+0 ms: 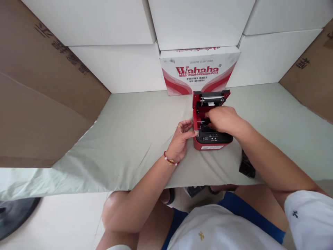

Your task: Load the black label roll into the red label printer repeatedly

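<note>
A small red and black label printer (213, 140) stands on the cloth with its lid (212, 99) raised at the back. My left hand (182, 137) grips its left side, thumb on the top edge and fingers along the wall. Over the open compartment, my right hand (223, 119) reaches in with fingers bent and closed. Whatever those fingertips hold or touch is hidden inside. Dark, shiny material shows just below them. A pale label sticks to the printer's front face.
A Wahaha water carton (199, 74) stands right behind the printer, before stacked white boxes (117, 67). Brown cartons (47, 104) flank both sides. A black item (246, 165) lies under my right forearm, near the front edge of the pale green cloth (125, 139).
</note>
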Tool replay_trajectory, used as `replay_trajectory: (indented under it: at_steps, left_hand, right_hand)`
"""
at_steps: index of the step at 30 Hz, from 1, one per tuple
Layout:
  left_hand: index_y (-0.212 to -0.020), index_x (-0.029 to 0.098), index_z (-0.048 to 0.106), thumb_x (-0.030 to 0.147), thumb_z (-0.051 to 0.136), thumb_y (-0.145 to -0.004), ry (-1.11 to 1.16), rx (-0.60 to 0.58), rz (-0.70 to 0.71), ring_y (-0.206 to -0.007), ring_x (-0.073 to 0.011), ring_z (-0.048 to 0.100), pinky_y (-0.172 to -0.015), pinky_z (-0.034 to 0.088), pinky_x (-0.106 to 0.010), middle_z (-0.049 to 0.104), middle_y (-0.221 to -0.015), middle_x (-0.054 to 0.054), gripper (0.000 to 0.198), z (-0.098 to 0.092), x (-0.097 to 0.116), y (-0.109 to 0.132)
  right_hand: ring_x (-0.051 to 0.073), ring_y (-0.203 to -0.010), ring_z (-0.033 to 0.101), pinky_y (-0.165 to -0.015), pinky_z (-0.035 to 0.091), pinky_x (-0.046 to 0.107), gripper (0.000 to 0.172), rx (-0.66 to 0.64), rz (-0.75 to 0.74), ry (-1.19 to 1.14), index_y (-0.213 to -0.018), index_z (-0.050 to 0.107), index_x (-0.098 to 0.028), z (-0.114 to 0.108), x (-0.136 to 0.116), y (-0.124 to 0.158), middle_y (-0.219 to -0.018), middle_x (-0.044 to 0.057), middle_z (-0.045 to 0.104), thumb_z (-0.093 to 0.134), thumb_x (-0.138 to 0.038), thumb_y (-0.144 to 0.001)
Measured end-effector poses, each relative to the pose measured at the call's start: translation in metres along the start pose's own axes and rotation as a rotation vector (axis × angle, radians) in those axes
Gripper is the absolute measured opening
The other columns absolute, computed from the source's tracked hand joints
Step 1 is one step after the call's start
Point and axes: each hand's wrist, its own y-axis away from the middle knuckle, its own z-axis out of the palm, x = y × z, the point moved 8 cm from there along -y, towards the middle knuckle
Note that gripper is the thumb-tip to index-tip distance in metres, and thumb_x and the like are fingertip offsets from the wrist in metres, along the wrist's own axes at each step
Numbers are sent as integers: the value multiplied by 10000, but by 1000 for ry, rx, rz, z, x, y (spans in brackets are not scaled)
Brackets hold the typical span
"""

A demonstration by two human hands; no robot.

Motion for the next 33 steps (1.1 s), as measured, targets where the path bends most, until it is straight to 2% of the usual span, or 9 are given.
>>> replay_trajectory:
  at_steps: [6,11,14,17,20,24,26,30,33]
  left_hand:
    - [-1158,245,645,193,910,-609,23,15,-12,-1412,-269,566,-1239,417,-467,661,-1335,-56,612,1,1,2]
    - [-1147,236,642,189,920,-580,48,28,-23,-1392,-263,562,-1223,425,-444,642,-1330,-54,633,1,1,3]
    - [-1141,234,646,195,921,-580,52,33,-26,-1409,-273,552,-1210,427,-438,638,-1342,-58,627,2,3,5]
    - [-1137,234,651,194,922,-587,54,35,-28,-1419,-280,544,-1212,422,-441,644,-1347,-62,614,3,3,5]
    - [-1135,233,656,200,925,-595,56,29,-19,-1419,-284,543,-1214,417,-444,648,-1350,-69,603,3,3,5]
    - [-1140,231,657,226,931,-606,40,25,-11,-1413,-281,550,-1215,411,-448,659,-1335,-67,600,3,2,5]
    - [-1135,232,658,233,932,-608,37,30,-14,-1412,-275,555,-1216,411,-443,665,-1320,-60,594,3,2,6]
    - [-1123,229,660,251,935,-616,40,29,-7,-1395,-268,577,-1209,425,-442,678,-1292,-55,578,4,3,8]
    - [-1123,230,663,253,933,-632,41,22,-7,-1379,-266,592,-1201,434,-444,693,-1272,-52,561,4,2,8]
  right_hand:
    - [350,-1029,785,-746,559,405,393,64,38,-122,-1279,775,-245,-1,11,4,-1179,141,840,652,-203,-909]
    - [262,-910,758,-827,601,399,322,205,-58,-716,-1218,786,-243,-21,22,44,-1099,67,833,674,-371,-945]
    - [253,-934,738,-862,614,415,426,322,36,-1027,-1232,799,-272,-32,55,88,-1135,53,817,774,-546,-907]
    - [257,-838,712,-800,614,427,500,348,288,-1143,-1226,811,-314,-13,103,128,-1012,57,810,845,-634,-844]
    - [301,-909,744,-819,633,436,518,140,377,-1176,-1155,821,-311,35,121,144,-1016,80,822,866,-682,-796]
    - [320,-980,781,-830,653,441,580,-111,299,-1202,-1167,811,-281,91,99,143,-1120,98,841,822,-726,-795]
    - [292,-895,777,-769,642,425,612,-40,328,-1151,-1233,801,-281,99,99,144,-1069,87,843,778,-728,-816]
    - [235,-691,673,-692,561,408,547,312,524,-840,-1237,809,-277,85,139,166,-872,58,800,673,-676,-889]
    - [238,-645,630,-702,547,452,484,352,492,-597,-1105,833,-268,78,157,175,-939,92,799,646,-642,-862]
